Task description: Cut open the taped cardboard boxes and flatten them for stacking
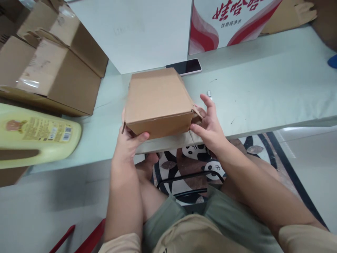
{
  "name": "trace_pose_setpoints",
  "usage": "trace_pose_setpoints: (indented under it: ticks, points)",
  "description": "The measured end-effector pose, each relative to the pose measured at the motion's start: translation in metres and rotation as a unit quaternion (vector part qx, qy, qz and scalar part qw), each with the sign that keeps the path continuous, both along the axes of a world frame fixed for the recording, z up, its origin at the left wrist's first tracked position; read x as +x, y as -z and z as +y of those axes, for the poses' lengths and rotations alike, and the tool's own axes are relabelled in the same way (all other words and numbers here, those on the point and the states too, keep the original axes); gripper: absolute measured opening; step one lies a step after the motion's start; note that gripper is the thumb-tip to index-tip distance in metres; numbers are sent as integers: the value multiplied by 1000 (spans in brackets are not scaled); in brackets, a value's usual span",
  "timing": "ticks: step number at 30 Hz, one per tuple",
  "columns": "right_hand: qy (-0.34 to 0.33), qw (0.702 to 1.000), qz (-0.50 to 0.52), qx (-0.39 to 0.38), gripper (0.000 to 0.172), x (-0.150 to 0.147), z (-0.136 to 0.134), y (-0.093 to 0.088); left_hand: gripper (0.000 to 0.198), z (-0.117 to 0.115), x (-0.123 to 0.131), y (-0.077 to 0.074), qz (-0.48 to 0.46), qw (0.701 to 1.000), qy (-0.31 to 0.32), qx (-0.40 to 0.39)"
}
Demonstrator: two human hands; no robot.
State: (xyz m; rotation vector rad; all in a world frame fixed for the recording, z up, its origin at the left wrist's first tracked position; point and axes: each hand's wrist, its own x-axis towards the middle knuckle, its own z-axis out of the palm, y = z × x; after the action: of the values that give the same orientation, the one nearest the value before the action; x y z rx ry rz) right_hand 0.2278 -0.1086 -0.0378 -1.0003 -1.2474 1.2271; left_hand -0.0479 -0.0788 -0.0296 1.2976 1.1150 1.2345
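A small brown cardboard box [159, 95] is between my hands at the front edge of the pale green table, its broad top face closed. My left hand [129, 138] grips its near left corner, with the thumb on the front face and the other fingers hidden beneath or behind the side. At the right end, my right hand [207, 121] has its thumb and some fingers around the crumpled flaps, while the index finger sticks out. Just behind the box lies a phone [186, 66] with a dark screen. A small white and metal piece [209, 94] rests beyond my right fingers.
Several cardboard boxes [73, 70] are stacked at the left, with a yellow jug [39, 135] lying before them. A white panel or carton [137, 31] and a red-and-white printed carton [226, 24] stand at the back. Below the table edge [263, 130] is a panda-patterned mat [175, 167].
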Motion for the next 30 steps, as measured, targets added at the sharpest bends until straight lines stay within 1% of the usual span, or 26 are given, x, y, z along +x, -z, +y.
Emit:
trace_pose_setpoints:
  ticks: [2, 4, 7, 10, 11, 13, 15, 17, 19, 22, 24, 26, 28, 30]
  points:
    - [11, 1000, 9, -6, 103, 0, 1, -3, 86, -1, 3, -4, -26, 1000, -9, -7]
    - [21, 1000, -4, -7, 103, -1, 0, -7, 74, -2, 7, -10, -65, 998, -22, -8]
    - [3, 999, -39, 10, 102, 1, -2, -9, 67, -1, 13, -17, -105, 993, -47, -20]
    - [-6, 995, -86, 49, 102, 3, -4, -8, 66, 3, 14, -17, -110, 991, -68, -34]
    - [6, 993, -105, 58, 101, 4, -5, -7, 65, 5, 14, -15, -104, 991, -76, -31]
    - [55, 987, -135, 63, 98, 5, -5, -4, 62, 8, 15, -11, -87, 991, -100, -6]
    - [109, 983, -143, 47, 93, 6, -5, -3, 55, 11, 16, -7, -68, 988, -132, 31]
    - [139, 981, -130, 24, 89, 7, -5, -3, 47, 12, 18, -6, -46, 986, -150, 60]
    - [142, 984, -111, 12, 83, 8, -5, -5, 45, 10, 19, -6, -24, 986, -151, 59]
    - [146, 982, -109, 38, 60, 11, -3, -10, 43, 5, 19, -8, -4, 991, -130, 31]
    - [165, 978, -114, 53, 46, 13, -1, -11, 39, 2, 17, -9, -1, 994, -107, 26]
    - [199, 973, -102, 57, 42, 15, 2, -9, 40, 1, 17, -10, -19, 996, -88, 26]
    - [239, 966, -79, 64, 38, 17, 5, -5, 45, 3, 18, -11, -61, 994, -90, 28]
    - [263, 960, -69, 67, 35, 21, 7, -1, 38, 6, 20, -12, -85, 991, -106, 16]
